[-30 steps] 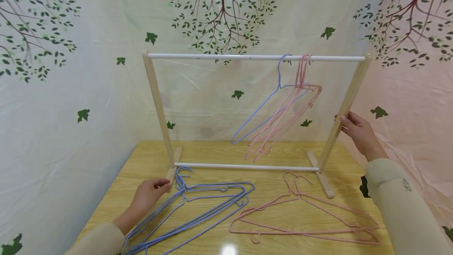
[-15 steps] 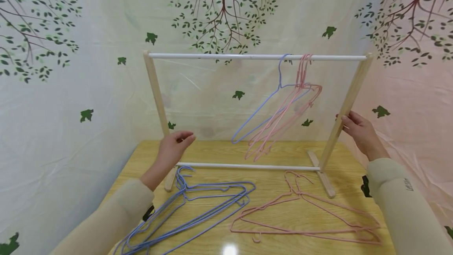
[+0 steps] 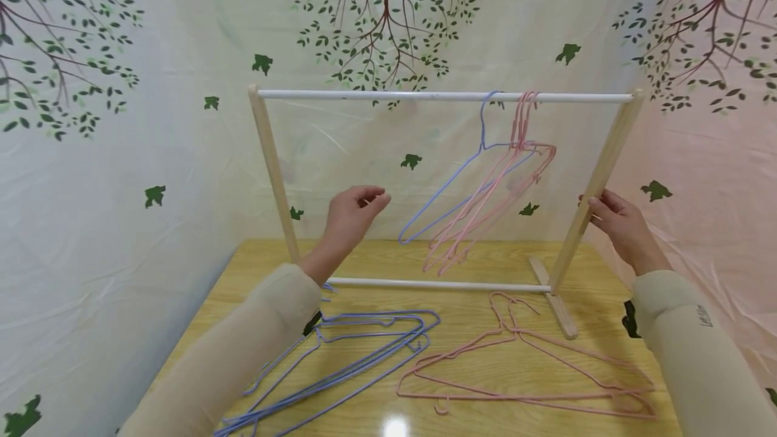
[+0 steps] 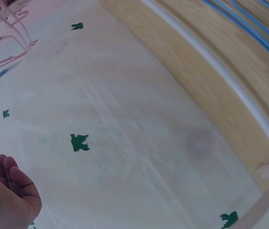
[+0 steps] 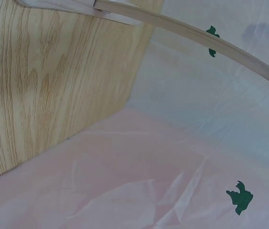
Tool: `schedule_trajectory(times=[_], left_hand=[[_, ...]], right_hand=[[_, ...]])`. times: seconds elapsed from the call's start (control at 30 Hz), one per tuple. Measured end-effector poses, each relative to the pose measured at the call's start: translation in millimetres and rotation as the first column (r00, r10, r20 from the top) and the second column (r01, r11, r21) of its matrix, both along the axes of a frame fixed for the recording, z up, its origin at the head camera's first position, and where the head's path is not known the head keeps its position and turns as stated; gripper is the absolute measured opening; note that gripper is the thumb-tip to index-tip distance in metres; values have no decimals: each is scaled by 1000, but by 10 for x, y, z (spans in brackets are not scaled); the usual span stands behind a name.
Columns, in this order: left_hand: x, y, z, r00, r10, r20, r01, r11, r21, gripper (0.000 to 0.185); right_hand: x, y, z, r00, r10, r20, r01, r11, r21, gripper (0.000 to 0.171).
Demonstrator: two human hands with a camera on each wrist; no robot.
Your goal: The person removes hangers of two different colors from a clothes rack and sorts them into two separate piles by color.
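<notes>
The right post [image 3: 601, 177] of the rack [image 3: 443, 96] is gripped by the right hand [image 3: 616, 224], fingers curled round the wood. The left hand [image 3: 352, 214] is raised in the air between the left post [image 3: 274, 174] and the hung hangers [image 3: 485, 181], fingers loosely bent and holding nothing. 1 blue and several pink hangers are hooked on the top rail, right of the middle. More blue hangers [image 3: 352, 363] lie on the near left of the tabletop [image 3: 485, 383], and pink ones [image 3: 522, 373] on the near right.

Risks are judged as follows. If the hung bundle is caught by its lower wires, the hooks could be twisted off the rail and several dropped together. The wires are tangled closely, so 1 pulled alone may drag its neighbours. The rack is light and steadied at 1 post only; a sideways tug could tip or slide it over the hangers lying near its feet.
</notes>
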State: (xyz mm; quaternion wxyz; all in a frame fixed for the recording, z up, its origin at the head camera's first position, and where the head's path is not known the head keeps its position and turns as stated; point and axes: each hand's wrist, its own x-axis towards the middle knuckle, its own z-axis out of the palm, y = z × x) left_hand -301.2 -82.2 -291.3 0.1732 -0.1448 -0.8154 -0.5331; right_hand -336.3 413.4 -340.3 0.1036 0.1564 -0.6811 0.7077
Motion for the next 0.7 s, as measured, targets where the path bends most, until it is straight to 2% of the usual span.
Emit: schedule_trajectory(times=[0.23,0.4,0.57,0.7], left_hand=[[-68,366,164,1000,-26,-13,26,1000,14,32],[-58,649,231,997,-41,-60,38,997,-62,32],[-36,825,209,998,-33,-57,25,991,-130,33],[-38,881,159,998,-4,-67,-8,984,-179,29]], right_hand=[[13,0,4,1000,-21,7,21,999,34,41],[24,2,6,1000,-20,0,20,999,42,39],[31,-2,7,1000,-14,-6,14,999,34,35],[25,7,0,1000,-15,-10,15,999,34,37]])
